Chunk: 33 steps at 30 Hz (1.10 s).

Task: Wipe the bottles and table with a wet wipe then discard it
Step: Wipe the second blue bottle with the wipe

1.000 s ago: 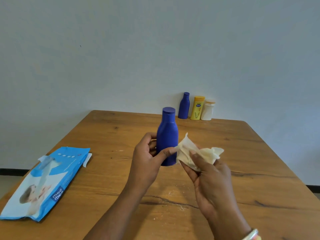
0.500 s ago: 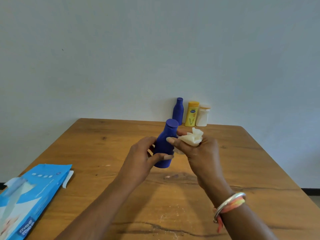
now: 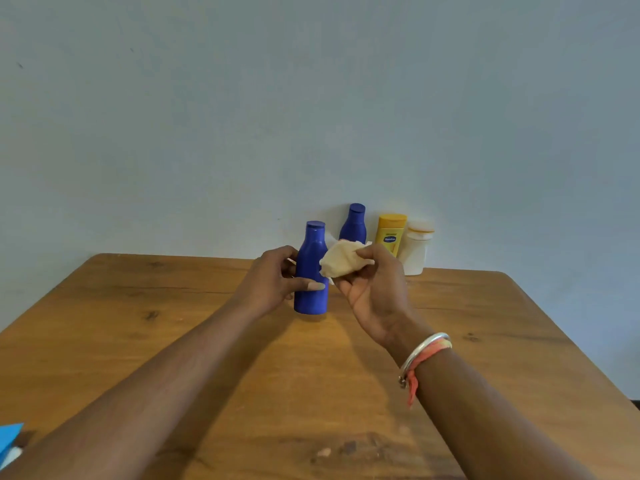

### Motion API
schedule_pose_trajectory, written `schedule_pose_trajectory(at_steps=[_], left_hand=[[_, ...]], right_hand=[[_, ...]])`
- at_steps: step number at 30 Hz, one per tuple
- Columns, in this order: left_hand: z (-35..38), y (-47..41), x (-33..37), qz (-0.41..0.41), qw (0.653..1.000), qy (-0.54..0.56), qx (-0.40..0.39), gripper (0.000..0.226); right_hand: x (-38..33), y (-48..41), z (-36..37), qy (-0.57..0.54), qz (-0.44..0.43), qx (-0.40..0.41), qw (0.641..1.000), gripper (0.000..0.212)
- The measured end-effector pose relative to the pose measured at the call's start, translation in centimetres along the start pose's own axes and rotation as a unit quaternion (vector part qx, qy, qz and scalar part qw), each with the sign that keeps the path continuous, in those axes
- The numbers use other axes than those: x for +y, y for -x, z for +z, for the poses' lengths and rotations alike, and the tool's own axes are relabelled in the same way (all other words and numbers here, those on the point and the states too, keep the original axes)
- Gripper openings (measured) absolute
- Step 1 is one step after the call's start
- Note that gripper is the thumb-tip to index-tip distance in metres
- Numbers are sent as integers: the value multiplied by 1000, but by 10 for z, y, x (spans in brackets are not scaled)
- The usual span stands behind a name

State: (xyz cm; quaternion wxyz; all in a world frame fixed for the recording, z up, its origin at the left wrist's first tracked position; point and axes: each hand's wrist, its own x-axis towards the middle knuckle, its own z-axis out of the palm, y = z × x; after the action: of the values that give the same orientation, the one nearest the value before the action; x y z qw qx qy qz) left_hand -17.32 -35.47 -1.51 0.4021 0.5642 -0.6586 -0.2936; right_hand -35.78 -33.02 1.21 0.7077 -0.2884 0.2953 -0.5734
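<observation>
Head view, one frame. Left hand (image 3: 273, 282) at centre of frame grips the near blue bottle (image 3: 310, 268): thumb lies across the front of the body and fingers curl round the far side. The bottle is upright with its cap on, base low over the wooden table (image 3: 173, 323); can't tell if it rests on the wood or is just lifted.

Right hand (image 3: 374, 292), just right of centre, holds the wet wipe (image 3: 341, 261), a crumpled cream wad pinched between thumb and fingers. The wipe's left edge touches or nearly touches the bottle's shoulder; contact unclear. The right wrist carries a silver bangle (image 3: 424, 351) with an orange thread beside it.

Along the table's far edge, against the pale wall (image 3: 311, 98), three more bottles stand in a row, upper centre-right of frame:
- second blue bottle (image 3: 353, 225), lower part hidden behind the wipe
- yellow bottle (image 3: 390, 233) with a dark label, text not readable
- white bottle (image 3: 415, 251), blurred, pale cap

These three stand close together; whether they touch is unclear.

Lower left corner of frame shows a blue wipe pack (image 3: 8, 438), only a corner visible. Pale smudges and a dark grain mark sit on the table at lower centre.
</observation>
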Motion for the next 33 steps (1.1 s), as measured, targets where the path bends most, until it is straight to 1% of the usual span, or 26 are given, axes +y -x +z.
schedule_pose_trajectory(at_steps=[1, 2, 3, 4, 5, 6, 7, 13, 16, 18, 21, 22, 25, 26, 30, 33], left_hand=[[3, -9, -5, 1, 1000, -6, -3, 42], [5, -18, -10, 3, 1000, -16, -5, 42], [7, -24, -14, 9, 1000, -26, -7, 40], [9, -29, -18, 19, 999, -31, -6, 39], [10, -34, -21, 32, 999, -37, -5, 38], [10, -38, -23, 46, 998, -47, -4, 38], [9, -41, -24, 59, 997, -57, -6, 39], [4, -58, -28, 86, 992, -86, -24, 41], [9, -63, -23, 99, 991, -88, -33, 49], [11, -63, -21, 96, 992, -74, -32, 53], [12, -66, -29, 79, 995, -53, -7, 43], [12, -68, -30, 72, 996, -56, 0, 42], [13, -73, -30, 62, 996, -70, 7, 44], [14, -75, -29, 60, 996, -71, 6, 46], [15, -82, -31, 56, 996, -71, 14, 49], [16, -88, -32, 59, 995, -74, 21, 47]], right_hand=[[1, -11, -1, 40, -17, 1, 999, 20], [4, -21, -2, 121, -42, 5, 992, 20], [6, -30, -3, 218, -77, 11, 973, 20], [7, -39, -3, 305, -114, 19, 945, 19], [10, -48, -5, 364, -148, 26, 919, 15], [11, -55, -5, 399, -176, 32, 899, 13], [12, -62, -5, 420, -196, 42, 885, 17], [4, -82, 1, 475, -268, 78, 834, 39], [2, -90, 5, 478, -298, 88, 822, 38], [1, -92, 7, 491, -293, 88, 816, 37], [5, -93, 1, 537, -263, 91, 796, 44], [7, -93, -2, 543, -257, 88, 794, 42], [11, -93, -13, 537, -244, 64, 805, 25], [13, -92, -16, 537, -242, 61, 806, 23], [19, -97, -24, 564, -221, 81, 791, 19], [22, -104, -25, 576, -202, 97, 786, 22]])
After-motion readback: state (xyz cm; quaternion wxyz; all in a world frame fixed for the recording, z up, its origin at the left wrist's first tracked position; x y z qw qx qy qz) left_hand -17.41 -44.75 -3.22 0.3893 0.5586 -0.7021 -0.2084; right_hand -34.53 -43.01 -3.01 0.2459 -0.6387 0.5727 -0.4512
